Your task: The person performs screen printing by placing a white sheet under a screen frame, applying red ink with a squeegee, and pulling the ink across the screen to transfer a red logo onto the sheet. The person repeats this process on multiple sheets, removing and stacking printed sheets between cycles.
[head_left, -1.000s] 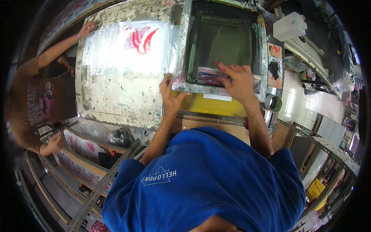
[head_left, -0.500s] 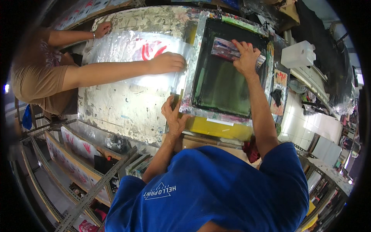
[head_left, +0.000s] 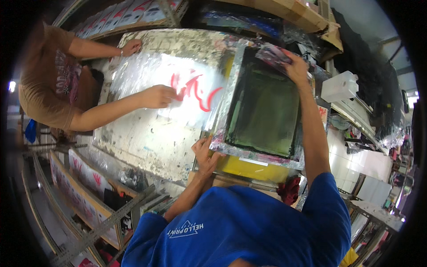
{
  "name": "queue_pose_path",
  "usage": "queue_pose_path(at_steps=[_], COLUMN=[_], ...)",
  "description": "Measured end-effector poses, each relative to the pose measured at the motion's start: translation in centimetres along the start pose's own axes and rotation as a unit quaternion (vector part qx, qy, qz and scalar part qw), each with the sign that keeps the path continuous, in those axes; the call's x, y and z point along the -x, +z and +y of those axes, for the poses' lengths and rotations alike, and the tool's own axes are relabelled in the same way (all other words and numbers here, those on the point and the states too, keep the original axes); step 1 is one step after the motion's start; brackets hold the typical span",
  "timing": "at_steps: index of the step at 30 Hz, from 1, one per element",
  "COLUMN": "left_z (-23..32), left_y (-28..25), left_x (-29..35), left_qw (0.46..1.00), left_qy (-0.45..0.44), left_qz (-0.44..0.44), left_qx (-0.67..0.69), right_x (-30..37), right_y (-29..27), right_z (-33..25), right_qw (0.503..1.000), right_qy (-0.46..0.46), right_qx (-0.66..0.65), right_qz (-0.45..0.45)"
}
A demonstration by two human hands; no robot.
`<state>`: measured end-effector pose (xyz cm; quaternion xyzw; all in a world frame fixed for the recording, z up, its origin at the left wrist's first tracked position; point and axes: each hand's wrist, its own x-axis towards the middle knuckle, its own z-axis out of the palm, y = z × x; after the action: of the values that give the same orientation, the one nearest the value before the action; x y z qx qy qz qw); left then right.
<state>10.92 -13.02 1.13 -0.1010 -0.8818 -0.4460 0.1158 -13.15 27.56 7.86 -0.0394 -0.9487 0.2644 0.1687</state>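
Note:
My left hand (head_left: 205,156) grips the near left corner of a screen printing frame (head_left: 226,104), its thumb over the paint-smeared rim. The dark, greenish mesh (head_left: 267,109) fills the frame. At the far end of the frame my right hand (head_left: 296,69) holds a squeegee (head_left: 271,55) smeared with purple and pink. To the left of the frame lies a clear plastic sheet or bag (head_left: 133,73) with a red print (head_left: 192,88). A co-worker's hand (head_left: 159,96) is over it, at the print's left end. The co-worker's other hand (head_left: 132,47) rests by the table's far left edge.
The table top (head_left: 147,138) is pale and stained. A yellow board (head_left: 249,168) shows under the frame's near side. On the right stands a white plastic jug (head_left: 340,87). Metal racks (head_left: 95,231) holding printed sheets are at the lower left. A dark red cloth (head_left: 289,190) hangs near my right side.
My right hand has moved the squeegee away from me to the frame's far end. The co-worker's near hand has drawn back left from the frame, uncovering more red print. The view has shifted.

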Motion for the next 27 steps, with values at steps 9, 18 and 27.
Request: queue_pose_path(at_steps=[9, 18, 27], left_z=[7.4, 10.7, -3.6], left_y=[-2.8, -4.4, -0.9], left_x=[-5.7, -11.9, -8.9], left_qw=[0.993, 0.959, 0.984], left_qy=[0.061, 0.069, 0.047], left_qz=[0.088, 0.067, 0.027], left_qx=[0.041, 0.267, -0.168], right_x=[17.3, 14.3, 6.0], right_y=[-13.7, -19.6, -22.2], right_z=[-14.9, -19.1, -17.6], right_qw=[0.992, 0.977, 0.967], right_qy=[0.033, -0.169, -0.204], right_qx=[-0.064, 0.129, 0.132], right_qz=[-0.106, 0.030, 0.077])
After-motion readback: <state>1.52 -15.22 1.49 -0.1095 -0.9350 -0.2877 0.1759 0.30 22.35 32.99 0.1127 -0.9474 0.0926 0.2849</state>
